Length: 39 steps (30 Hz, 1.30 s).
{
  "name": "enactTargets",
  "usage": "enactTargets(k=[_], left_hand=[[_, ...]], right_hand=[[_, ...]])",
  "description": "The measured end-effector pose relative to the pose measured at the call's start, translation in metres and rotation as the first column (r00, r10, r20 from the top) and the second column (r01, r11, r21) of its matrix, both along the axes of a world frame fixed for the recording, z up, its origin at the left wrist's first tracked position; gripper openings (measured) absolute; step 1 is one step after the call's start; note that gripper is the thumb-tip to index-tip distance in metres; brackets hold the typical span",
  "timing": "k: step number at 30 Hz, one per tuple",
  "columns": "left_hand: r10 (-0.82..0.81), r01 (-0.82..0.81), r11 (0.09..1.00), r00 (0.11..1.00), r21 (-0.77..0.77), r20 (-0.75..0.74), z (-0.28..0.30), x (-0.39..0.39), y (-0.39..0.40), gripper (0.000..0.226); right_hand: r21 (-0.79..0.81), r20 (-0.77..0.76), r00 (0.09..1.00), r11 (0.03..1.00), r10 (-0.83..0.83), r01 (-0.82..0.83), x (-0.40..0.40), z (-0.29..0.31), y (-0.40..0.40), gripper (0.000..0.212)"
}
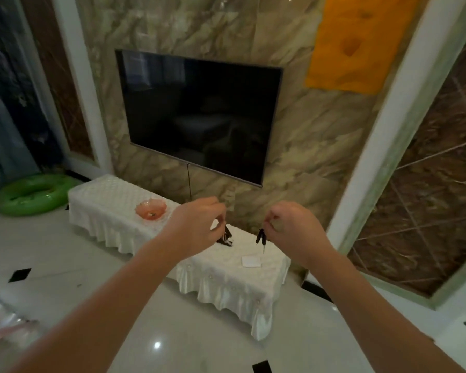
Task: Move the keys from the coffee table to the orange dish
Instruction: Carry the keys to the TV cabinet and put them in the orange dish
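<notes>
Mid-frame, left hand and right hand each pinch dangling keys above the cabinet's front edge; orange dish sits left, unobstructed.

No readable text, labels, brand marks, numbers or signs appear anywhere in this view. The dark TV on the wall shows no logo that can be made out, and the small white card lying on the table looks blank or too blurred to read.
</notes>
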<state>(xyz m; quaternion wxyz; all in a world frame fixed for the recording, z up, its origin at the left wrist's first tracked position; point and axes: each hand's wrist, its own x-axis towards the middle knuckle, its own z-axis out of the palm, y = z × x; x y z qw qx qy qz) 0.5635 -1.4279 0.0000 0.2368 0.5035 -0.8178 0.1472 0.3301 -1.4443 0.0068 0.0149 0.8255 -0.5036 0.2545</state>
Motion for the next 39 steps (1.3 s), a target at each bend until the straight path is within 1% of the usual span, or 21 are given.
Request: enactTargets(k=[5,10,12,17,21,24,30,36,39], left_hand=[[0.109,-0.094,0.987,0.988,0.129,-0.11,-0.018,0.048,-0.041,0.006],[0.234,-0.193,0.953,0.958,0.232,-0.166,-0.035,0.09,-0.071,0.007],[0.281,-0.239,0.939,0.947,0.247,-0.153,-0.041,0.104,-0.085,0.008],[0.372,-0.337,0.914,0.918,0.225,-0.136,-0.041,0.128,-0.125,0.007],[0.481,-0.442,0.856,0.87,0.268,-0.105,-0.03,0.139,-0.165,0.006],[0.542,-0.503,0.824,0.834,0.262,-0.105,-0.026,0.144,-0.194,0.007],[0.576,-0.534,0.799,0.811,0.278,-0.098,-0.031,0.163,-0.233,0.006],[0.586,-0.542,0.793,0.804,0.277,-0.104,-0.039,0.216,-0.286,0.008],[0.573,-0.533,0.8,0.815,0.276,-0.085,-0.047,0.256,-0.316,0.01]], right_hand=[[0.061,0.005,0.996,0.994,0.094,-0.095,0.048,-0.009,-0.053,0.006],[0.106,0.043,0.978,0.972,0.205,-0.208,0.102,-0.023,-0.106,0.004],[0.117,0.056,0.969,0.962,0.242,-0.247,0.118,-0.032,-0.129,0.003],[0.145,0.089,0.941,0.93,0.328,-0.338,0.151,-0.046,-0.197,0.007],[0.151,0.125,0.904,0.893,0.408,-0.424,0.171,-0.04,-0.258,0.007],[0.137,0.143,0.875,0.867,0.462,-0.479,0.186,-0.038,-0.296,0.005],[0.137,0.156,0.839,0.83,0.521,-0.541,0.224,-0.047,-0.352,0.004],[0.153,0.154,0.824,0.811,0.545,-0.565,0.284,-0.054,-0.403,0.013],[0.182,0.107,0.841,0.821,0.53,-0.541,0.325,-0.063,-0.434,0.004]])
